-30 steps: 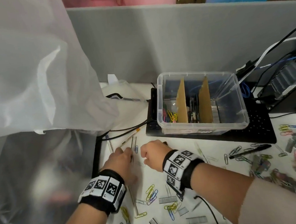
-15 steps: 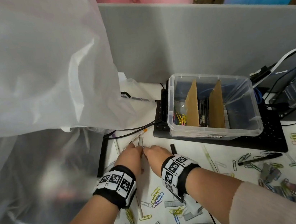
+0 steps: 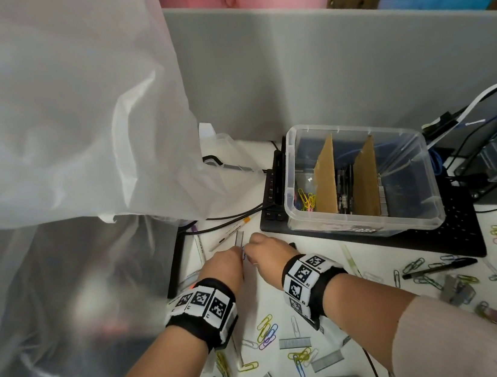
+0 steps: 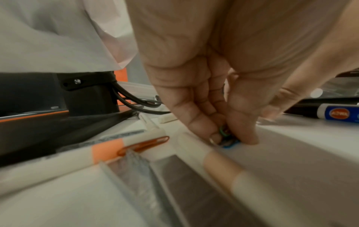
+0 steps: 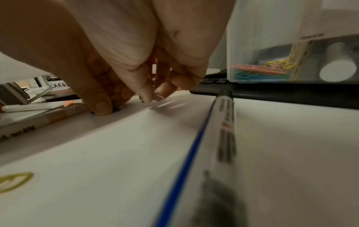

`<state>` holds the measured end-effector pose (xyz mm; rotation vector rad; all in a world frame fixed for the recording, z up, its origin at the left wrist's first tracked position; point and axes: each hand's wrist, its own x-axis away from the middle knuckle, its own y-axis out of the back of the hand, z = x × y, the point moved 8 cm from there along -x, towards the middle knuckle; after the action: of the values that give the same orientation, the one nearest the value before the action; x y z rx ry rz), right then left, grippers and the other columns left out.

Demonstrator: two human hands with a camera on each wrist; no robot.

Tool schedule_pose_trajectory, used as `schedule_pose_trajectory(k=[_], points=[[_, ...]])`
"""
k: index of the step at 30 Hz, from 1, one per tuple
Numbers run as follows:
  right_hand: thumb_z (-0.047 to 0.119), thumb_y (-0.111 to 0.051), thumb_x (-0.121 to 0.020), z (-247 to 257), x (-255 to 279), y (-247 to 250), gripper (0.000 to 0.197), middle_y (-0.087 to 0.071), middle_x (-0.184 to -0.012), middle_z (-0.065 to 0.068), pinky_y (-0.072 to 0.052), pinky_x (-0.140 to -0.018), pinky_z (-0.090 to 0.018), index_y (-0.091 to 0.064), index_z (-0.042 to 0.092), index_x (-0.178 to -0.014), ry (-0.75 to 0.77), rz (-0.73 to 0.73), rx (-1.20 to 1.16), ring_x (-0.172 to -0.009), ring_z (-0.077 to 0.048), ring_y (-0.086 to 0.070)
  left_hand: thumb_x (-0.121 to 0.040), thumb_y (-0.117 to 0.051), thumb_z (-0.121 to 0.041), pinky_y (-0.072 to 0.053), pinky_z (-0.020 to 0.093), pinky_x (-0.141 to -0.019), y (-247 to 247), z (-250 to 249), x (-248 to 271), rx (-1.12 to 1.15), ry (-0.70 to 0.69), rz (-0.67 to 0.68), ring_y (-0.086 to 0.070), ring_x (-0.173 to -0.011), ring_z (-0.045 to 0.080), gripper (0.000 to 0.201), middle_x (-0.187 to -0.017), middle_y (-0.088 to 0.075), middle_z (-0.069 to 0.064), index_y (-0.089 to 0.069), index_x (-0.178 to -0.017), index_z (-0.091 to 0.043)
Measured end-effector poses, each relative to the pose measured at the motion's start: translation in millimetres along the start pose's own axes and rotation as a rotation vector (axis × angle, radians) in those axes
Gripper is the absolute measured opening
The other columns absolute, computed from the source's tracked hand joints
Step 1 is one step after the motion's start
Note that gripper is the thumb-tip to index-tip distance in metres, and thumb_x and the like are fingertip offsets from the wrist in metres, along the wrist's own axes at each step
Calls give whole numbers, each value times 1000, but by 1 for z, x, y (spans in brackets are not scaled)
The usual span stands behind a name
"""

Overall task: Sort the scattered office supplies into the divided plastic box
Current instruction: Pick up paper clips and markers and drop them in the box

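The clear divided box point(image 3: 371, 219) stands on a black keyboard at centre right. Its left compartment holds coloured paper clips point(image 3: 305, 201), the middle one pens, the right one staples. Both hands meet on the white table left of the box. My left hand point(image 4: 226, 136) pinches a small bunch of blue and green paper clips point(image 4: 230, 143) between thumb and forefinger. My right hand point(image 5: 128, 104) is curled beside it, thumb down on a blue clip point(image 5: 116, 113), fingertips touching the table. A staple strip point(image 3: 240, 238) lies just beyond the fingers.
A large plastic sheet point(image 3: 58, 118) hangs over the left side. Black cables point(image 3: 232, 215) and a white pen point(image 3: 231, 233) lie behind the hands. Loose clips and staple strips point(image 3: 267, 333) litter the near table, more lie at right point(image 3: 456, 287) beside a black pen point(image 3: 437, 267). A marker point(image 5: 223, 122) lies by my right wrist.
Both hands have moved forward and closed in on each other until their fingers meet at the clips. My head has turned, so the box now sits further right.
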<state>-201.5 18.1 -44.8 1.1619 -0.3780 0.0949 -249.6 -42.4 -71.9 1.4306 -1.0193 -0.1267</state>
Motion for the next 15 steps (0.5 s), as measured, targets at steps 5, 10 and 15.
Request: schedule_pose_trajectory(k=[5, 10, 15], points=[[2, -44, -90, 6, -6, -8, 29, -51, -118, -12, -47, -90, -37, -55, 5, -116, 70, 16, 67, -107, -33, -55, -90, -49, -10, -48, 36, -84, 0, -1, 1, -50, 8, -12, -61, -105, 29, 28, -113, -63, 10, -50, -117, -11], [1, -42, -91, 14, -3, -11, 30, -52, -119, -14, -47, -89, -42, -56, 3, -118, 127, 57, 242, -106, -35, -56, -88, -49, -12, -47, 34, -83, 0, 0, -2, -47, 4, 15, -61, -105, 29, 29, -114, -63, 10, -50, -118, -12], [-1, -39, -90, 7, 12, -8, 34, -53, -111, -15, -44, -83, -42, -51, 6, -121, 123, 48, 275, -103, -36, -55, -88, -50, -6, -48, 35, -86, 2, 0, 1, 38, -19, 9, -60, -102, 29, 24, -110, -64, 12, -52, -111, -6]])
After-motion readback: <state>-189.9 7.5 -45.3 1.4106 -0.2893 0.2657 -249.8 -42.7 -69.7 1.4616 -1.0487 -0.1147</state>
